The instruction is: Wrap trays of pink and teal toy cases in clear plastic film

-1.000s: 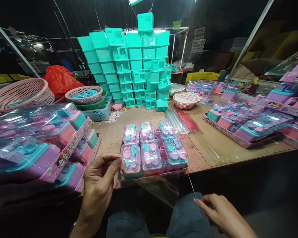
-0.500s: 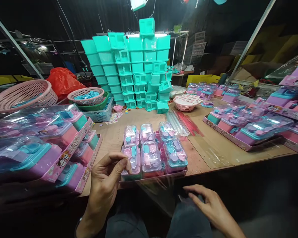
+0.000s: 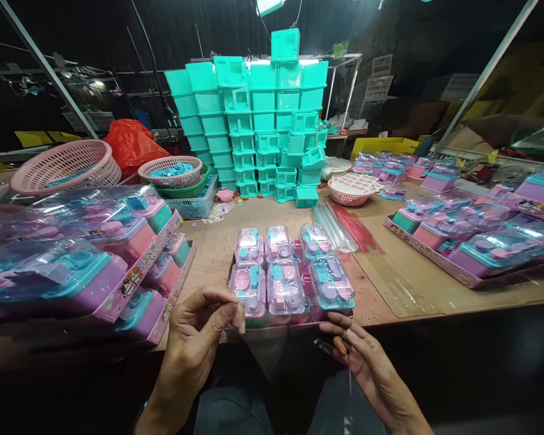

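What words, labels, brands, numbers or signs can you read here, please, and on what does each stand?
None can be read.
Upper left tray: stylised lettering beside a cartoon animal, too blurred.
Lower left tray: print too small.
Front right tray and upper right tray: print too small.
Sheets on the pink basket: print too small.
Cards on the table: too small.

Toy sets (image 3: pixel 284 290), centre: clear covers over pink, lilac and turquoise pieces; the near right one shows a turquoise rim over a purple base. Display tray (image 3: pixel 131 283), left: pink, printed with dark lettering and a cartoon animal in orange, black and white. Stacked boxes (image 3: pixel 263 90): uniform bright turquoise-green — no pattern. Large basket (image 3: pixel 106 169): pale pink, perforated lattice. Bag (image 3: pixel 133 145): plain red. Sheets (image 3: pixel 356 183): white, repeated reddish print. Flat sleeves (image 3: pixel 333 226): clear — red alongside. Worktop (image 3: pixel 208 248): light brown.
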### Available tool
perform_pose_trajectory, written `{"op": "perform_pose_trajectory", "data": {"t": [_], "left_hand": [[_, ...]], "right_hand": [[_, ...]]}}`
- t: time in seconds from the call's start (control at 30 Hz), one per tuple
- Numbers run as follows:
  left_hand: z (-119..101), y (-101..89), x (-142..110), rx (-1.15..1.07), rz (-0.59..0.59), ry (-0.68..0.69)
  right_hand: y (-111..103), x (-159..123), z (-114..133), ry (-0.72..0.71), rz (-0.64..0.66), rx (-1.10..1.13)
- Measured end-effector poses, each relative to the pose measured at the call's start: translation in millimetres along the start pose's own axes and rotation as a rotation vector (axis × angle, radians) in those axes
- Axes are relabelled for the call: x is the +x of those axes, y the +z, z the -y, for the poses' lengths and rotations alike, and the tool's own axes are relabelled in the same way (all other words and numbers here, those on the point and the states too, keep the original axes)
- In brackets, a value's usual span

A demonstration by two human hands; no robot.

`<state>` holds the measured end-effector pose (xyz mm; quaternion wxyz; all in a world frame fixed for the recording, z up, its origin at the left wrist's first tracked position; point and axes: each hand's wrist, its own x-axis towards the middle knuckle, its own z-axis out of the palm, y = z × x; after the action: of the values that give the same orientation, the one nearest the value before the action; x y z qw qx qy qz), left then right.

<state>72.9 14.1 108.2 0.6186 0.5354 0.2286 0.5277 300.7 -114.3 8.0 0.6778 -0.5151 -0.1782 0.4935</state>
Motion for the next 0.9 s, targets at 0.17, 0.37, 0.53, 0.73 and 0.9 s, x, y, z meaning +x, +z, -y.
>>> {"op": "perform_pose_trajectory", "data": {"t": [0.17, 0.37, 0.53, 0.73, 0.9], "left_hand": [[-4.0, -4.6, -7.2, -0.010, 0.044, -0.006], [-9.1, -8.5, -7.6, -0.015, 0.076, -0.010], [-15.8, -3.3, -14.5, -0.037, 0.149, 0.029], [-17.3, -9.6, -18.3, -0.016, 0.128, 0.019], [-13.4, -15.9, -20.6, -0.037, 0.138, 0.074]], "right_hand": [[5.6, -0.1, 3.2, -0.127, -0.152, -0.159], [15.9, 2.2, 13.5, -0.163, -0.257, -0.187], [24.8, 3.0, 9.8, 0.041, -0.004, -0.097], [29.4, -1.3, 16.4, 0.004, -0.084, 0.042], [24.6, -6.3, 32.5, -0.154, -0.071, -0.136]]}}
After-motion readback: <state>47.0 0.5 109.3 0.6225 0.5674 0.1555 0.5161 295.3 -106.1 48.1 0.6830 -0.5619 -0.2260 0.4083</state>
